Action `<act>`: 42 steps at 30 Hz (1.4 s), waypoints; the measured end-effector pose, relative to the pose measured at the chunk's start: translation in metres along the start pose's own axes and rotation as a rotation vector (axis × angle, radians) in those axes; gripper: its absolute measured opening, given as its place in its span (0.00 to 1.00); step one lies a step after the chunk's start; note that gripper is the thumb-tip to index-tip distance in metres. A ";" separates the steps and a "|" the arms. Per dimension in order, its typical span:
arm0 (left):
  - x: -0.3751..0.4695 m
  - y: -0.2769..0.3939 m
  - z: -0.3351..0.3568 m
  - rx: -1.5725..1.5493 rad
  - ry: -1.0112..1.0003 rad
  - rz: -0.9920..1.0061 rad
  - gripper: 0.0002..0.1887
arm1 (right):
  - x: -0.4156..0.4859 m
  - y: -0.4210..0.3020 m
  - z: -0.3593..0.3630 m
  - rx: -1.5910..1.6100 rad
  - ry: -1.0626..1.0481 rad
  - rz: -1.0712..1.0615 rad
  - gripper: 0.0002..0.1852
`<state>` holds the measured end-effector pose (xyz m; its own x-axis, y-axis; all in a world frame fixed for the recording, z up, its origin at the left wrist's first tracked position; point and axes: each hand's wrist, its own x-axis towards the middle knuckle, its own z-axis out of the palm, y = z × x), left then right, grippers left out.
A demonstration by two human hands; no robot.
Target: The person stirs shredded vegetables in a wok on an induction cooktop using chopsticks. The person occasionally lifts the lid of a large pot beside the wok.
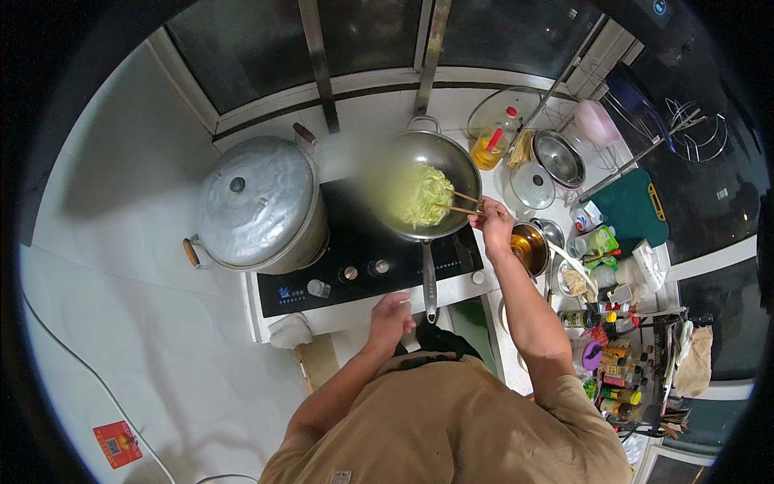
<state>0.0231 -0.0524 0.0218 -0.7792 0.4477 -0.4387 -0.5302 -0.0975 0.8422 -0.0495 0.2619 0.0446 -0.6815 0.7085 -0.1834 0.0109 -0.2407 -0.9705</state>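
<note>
My right hand (494, 225) grips a pair of wooden chopsticks (464, 211) at the right rim of a metal wok (462, 163). The chopstick tips reach into a heap of pale green shredded vegetable (430, 195) inside it. A blurred patch hides the wok's left part. The wok sits on a black glass cooktop (357, 230), its long handle (429, 281) pointing towards me. My left hand (392, 317) is near the counter's front edge, left of that handle, its fingers loosely curled; whether it holds anything is not clear.
A large lidded aluminium pot (260, 206) stands on the left of the cooktop. Right of the wok are an oil bottle (488, 148), a glass lid (533, 184) and a metal pot of amber liquid (529, 248). Seasoning bottles (620, 369) crowd a rack at the right, beyond my forearm.
</note>
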 end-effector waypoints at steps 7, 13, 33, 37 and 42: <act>-0.004 0.007 -0.001 -0.034 0.065 -0.043 0.12 | 0.020 0.009 -0.004 -0.176 0.030 -0.156 0.16; -0.001 0.001 -0.002 -0.063 0.072 -0.041 0.11 | 0.028 0.002 -0.003 -0.133 -0.056 -0.070 0.18; 0.012 -0.002 0.004 -0.002 0.062 -0.037 0.14 | 0.044 -0.002 0.013 -0.129 -0.125 0.100 0.15; 0.018 0.003 0.008 0.123 0.025 -0.088 0.18 | 0.049 0.001 0.010 -0.202 -0.144 0.098 0.17; 0.021 0.007 0.020 0.241 -0.129 -0.098 0.22 | 0.051 0.004 0.013 -0.270 -0.130 0.110 0.17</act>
<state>0.0097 -0.0256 0.0245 -0.6711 0.5555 -0.4910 -0.4939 0.1590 0.8549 -0.0939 0.2886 0.0334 -0.7530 0.5933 -0.2846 0.2716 -0.1137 -0.9557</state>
